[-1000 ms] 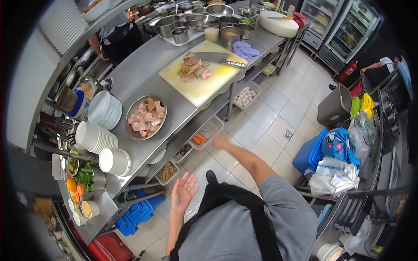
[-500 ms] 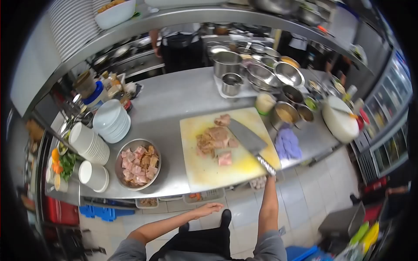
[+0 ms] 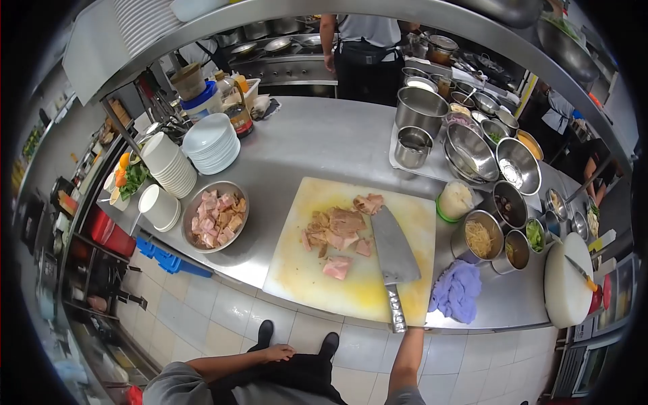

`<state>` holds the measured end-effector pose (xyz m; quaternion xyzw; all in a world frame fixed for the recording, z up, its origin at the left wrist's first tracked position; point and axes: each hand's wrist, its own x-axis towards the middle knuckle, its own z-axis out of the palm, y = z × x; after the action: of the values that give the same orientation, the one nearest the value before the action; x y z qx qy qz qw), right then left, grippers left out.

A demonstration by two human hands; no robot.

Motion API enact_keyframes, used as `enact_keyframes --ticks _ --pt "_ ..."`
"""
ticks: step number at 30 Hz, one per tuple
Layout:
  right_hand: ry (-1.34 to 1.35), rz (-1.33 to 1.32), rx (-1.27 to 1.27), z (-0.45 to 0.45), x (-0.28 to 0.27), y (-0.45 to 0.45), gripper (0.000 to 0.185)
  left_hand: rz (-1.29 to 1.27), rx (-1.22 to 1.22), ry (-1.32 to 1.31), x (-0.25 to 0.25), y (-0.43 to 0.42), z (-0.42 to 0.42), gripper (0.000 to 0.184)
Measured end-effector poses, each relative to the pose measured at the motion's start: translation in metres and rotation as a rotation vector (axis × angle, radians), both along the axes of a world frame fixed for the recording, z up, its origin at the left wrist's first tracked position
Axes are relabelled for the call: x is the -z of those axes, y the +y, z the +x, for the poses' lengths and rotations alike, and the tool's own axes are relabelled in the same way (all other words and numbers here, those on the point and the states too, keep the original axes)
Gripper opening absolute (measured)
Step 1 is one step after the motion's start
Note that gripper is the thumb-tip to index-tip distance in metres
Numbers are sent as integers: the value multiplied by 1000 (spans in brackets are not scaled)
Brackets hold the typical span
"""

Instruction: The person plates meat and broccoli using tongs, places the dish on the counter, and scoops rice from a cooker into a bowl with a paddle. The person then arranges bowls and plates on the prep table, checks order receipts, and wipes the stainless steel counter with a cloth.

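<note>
A cleaver (image 3: 393, 253) and meat (image 3: 343, 226) lie on the cutting board (image 3: 297, 277), the left hand (image 3: 279, 353) hanging half-open before it, the right hand (image 3: 416, 333) at its near edge, grip hidden.

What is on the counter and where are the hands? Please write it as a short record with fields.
Surface: steel counter
Board: cutting board near the front edge
On board: cut meat; cleaver, handle toward the person
Left of board: metal bowl with meat chunks
Right of board: purple cloth
Left hand: before the body, nothing visibly held
Right hand: at the board's front edge, mostly hidden; grip unclear
</note>
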<state>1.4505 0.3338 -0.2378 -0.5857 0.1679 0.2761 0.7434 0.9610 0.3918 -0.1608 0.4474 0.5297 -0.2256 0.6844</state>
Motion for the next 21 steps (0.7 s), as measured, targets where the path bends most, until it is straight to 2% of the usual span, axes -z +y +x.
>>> enact_keyframes --ticks 3,5,7,9,11,14,17,20,21 --pt "12 23 -33 -5 -3 4 36 58 112 -80 3 -13 20 34" --pt "29 39 -44 -14 -5 2 37 118 115 -247 28 -18 31 35" --pt "39 41 -60 -21 -6 0 37 171 143 -354 31 -20 50 35" --pt "42 47 -70 -25 -7 -2 37 218 187 -415 7 -8 94 36" --pt "41 50 -86 -25 -7 3 38 322 269 -525 7 5 125 35" --pt "46 63 -109 -26 -6 9 38 258 280 -585 4 12 165 36" --pt "45 81 -119 -26 -8 20 39 64 210 -693 -16 16 201 38" --pt "38 90 -122 -26 -14 28 39 136 249 -762 -11 22 227 40" --pt "40 95 -126 -25 -14 30 39 134 273 -674 -19 24 234 40"
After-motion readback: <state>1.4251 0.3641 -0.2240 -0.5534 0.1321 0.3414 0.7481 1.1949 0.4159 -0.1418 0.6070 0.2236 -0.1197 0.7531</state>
